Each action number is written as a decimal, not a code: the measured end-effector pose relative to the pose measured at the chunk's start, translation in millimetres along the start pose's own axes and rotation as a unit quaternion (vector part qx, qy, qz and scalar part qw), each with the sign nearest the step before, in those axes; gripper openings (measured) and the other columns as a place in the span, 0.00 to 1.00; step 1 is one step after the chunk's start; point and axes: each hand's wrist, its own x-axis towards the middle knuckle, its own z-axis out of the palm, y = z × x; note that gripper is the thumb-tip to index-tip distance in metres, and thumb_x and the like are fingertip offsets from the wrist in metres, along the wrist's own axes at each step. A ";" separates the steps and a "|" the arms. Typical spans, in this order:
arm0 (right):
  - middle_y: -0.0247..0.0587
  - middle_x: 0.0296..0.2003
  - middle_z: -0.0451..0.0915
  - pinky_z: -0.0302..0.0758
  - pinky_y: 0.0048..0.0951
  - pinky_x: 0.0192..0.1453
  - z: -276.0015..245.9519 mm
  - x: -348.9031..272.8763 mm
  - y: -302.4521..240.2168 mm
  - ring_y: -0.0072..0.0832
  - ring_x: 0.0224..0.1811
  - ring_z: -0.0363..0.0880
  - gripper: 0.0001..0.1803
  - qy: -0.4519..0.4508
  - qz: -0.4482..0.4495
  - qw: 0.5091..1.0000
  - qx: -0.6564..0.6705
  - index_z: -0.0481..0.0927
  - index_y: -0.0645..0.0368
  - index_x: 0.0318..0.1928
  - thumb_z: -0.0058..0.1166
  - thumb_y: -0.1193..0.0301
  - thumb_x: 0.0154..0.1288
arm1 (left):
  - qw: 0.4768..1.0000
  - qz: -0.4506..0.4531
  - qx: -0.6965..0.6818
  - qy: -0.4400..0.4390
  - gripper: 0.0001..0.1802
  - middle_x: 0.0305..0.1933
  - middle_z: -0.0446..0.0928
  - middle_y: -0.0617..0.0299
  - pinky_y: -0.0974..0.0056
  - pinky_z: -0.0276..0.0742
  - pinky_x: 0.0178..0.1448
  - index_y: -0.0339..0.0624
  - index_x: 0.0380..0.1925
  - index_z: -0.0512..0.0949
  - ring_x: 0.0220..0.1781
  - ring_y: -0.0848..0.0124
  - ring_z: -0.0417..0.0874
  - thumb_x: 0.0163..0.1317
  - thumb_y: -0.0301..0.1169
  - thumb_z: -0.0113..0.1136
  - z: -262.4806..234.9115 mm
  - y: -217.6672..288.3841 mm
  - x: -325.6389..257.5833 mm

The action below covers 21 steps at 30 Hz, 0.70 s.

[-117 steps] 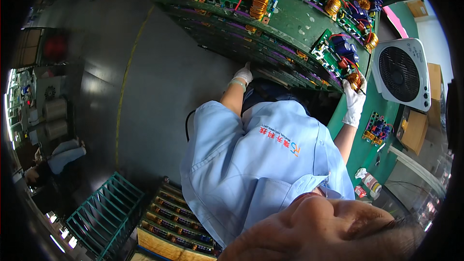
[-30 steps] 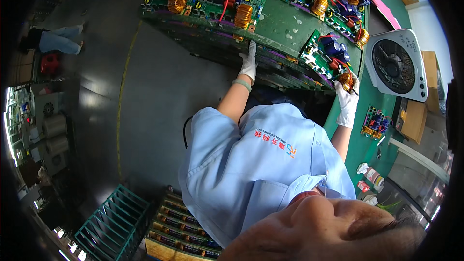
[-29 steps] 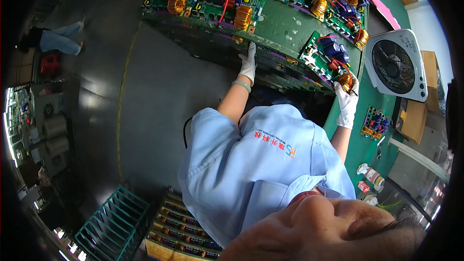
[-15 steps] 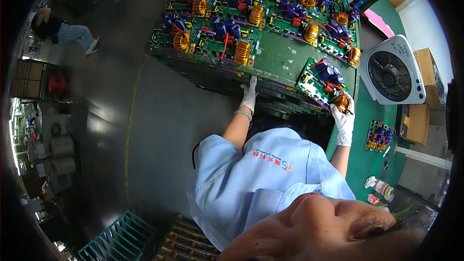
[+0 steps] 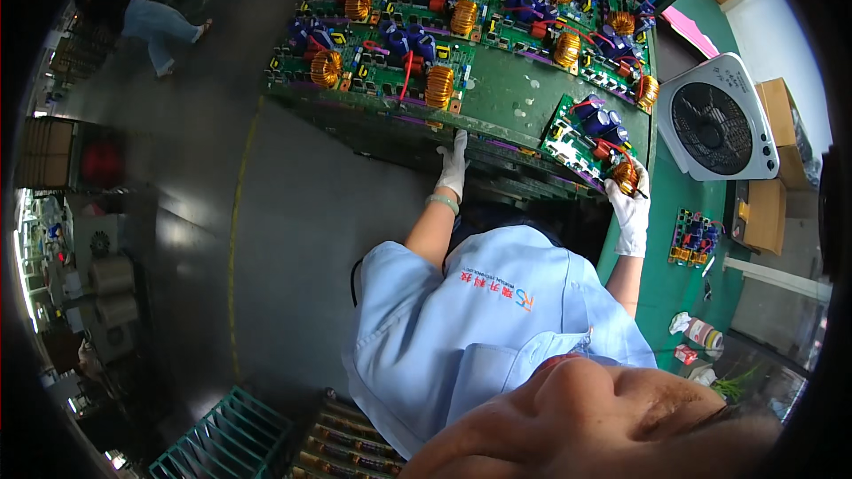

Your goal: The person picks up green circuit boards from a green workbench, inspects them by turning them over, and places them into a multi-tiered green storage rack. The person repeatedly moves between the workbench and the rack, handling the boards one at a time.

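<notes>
My right hand [image 5: 629, 211], in a white glove, is closed on the near right corner of a green circuit board [image 5: 572, 144], by its copper-wound coil [image 5: 625, 178]. Dark blue capacitors, red wires and white patches show on this board, which lies at a slant over the front right of the green tray [image 5: 510, 93]. My left hand [image 5: 453, 168], gloved too, has its fingers stretched up against the tray's front edge, thumb apart. Behind both hands, several similar circuit boards [image 5: 408, 53] stand in rows on the tray.
A grey box fan [image 5: 717, 120] stands right of the tray on a green bench [image 5: 661, 302]. Another circuit board [image 5: 695, 238], a bottle [image 5: 701, 332] and cardboard boxes [image 5: 765, 217] are there too. A green rack [image 5: 222, 435] stands lower left. Far left, a person [image 5: 151, 22] is on the floor area.
The whole view has shifted slightly, with the tray a little higher and further left. Both hands keep their places on board and tray. The distant person has moved up and to the right.
</notes>
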 end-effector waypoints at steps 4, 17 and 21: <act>0.38 0.52 0.78 0.74 0.27 0.60 0.1 1.0 -5.1 0.25 0.53 0.77 0.33 -0.009 0.002 1.000 -0.002 0.69 0.61 0.62 0.66 0.79 0.54 | 1.000 -0.006 0.015 0.003 0.74 0.80 0.39 0.51 0.59 0.69 0.67 0.41 0.75 0.24 0.74 0.54 0.58 0.50 0.71 0.61 -0.3 2.2 -1.3; 0.39 0.52 0.77 0.74 0.26 0.60 0.6 5.3 0.6 0.25 0.53 0.77 0.33 -0.027 -0.020 0.999 0.006 0.68 0.62 0.62 0.65 0.78 0.55 | 0.999 -0.025 0.014 0.021 0.71 0.80 0.42 0.56 0.59 0.71 0.63 0.41 0.76 0.30 0.71 0.56 0.60 0.51 0.70 0.61 -18.6 -12.4 26.9; 0.39 0.52 0.77 0.74 0.27 0.60 -3.0 0.7 3.7 0.25 0.53 0.77 0.33 -0.015 -0.004 1.000 0.022 0.68 0.62 0.62 0.65 0.78 0.55 | 0.998 -0.024 0.030 -0.046 0.60 0.81 0.42 0.61 0.58 0.55 0.74 0.45 0.77 0.34 0.79 0.65 0.46 0.60 0.69 0.49 7.7 17.2 -16.6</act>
